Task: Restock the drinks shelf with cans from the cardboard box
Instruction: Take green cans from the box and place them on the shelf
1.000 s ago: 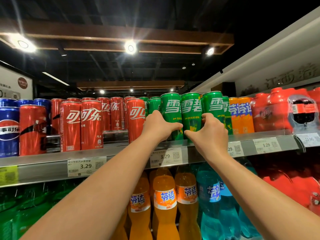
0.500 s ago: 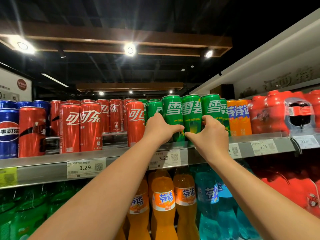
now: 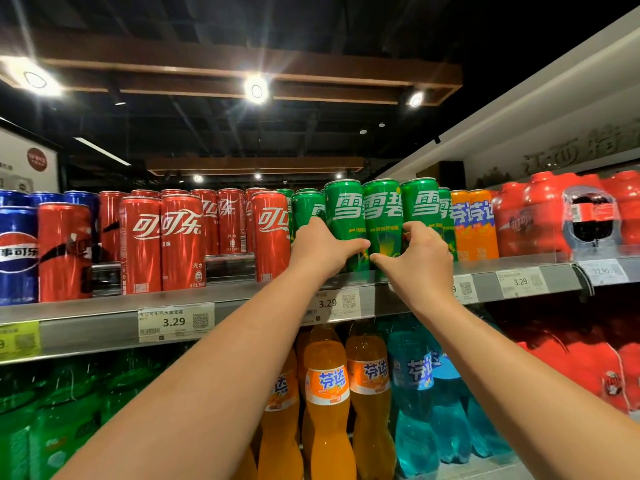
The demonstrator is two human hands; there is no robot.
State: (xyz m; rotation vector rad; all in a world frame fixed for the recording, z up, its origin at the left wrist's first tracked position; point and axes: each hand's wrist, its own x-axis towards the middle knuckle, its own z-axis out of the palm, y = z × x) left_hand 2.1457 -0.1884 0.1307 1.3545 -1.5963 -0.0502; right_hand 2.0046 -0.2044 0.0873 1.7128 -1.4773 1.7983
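Observation:
Three tall green cans stand side by side at the front edge of the top shelf (image 3: 263,299). My left hand (image 3: 323,251) grips the left green can (image 3: 344,209), fingers round its left side and thumb across its front. My right hand (image 3: 420,266) curls round the lower part of the middle green can (image 3: 382,216), and its fingers reach the right green can (image 3: 420,202). The two thumbs nearly meet in front of the middle can. More green cans (image 3: 306,206) stand behind. No cardboard box is in view.
Red cola cans (image 3: 181,244) fill the shelf to the left, with blue cans (image 3: 17,251) beyond them. Orange cans (image 3: 476,223) and red shrink-wrapped packs (image 3: 533,216) stand to the right. Orange, teal and green bottles (image 3: 327,393) fill the shelf below. Price tags (image 3: 175,322) line the edge.
Both hands have stayed on the green cans at the shelf front. Only the view has shifted slightly.

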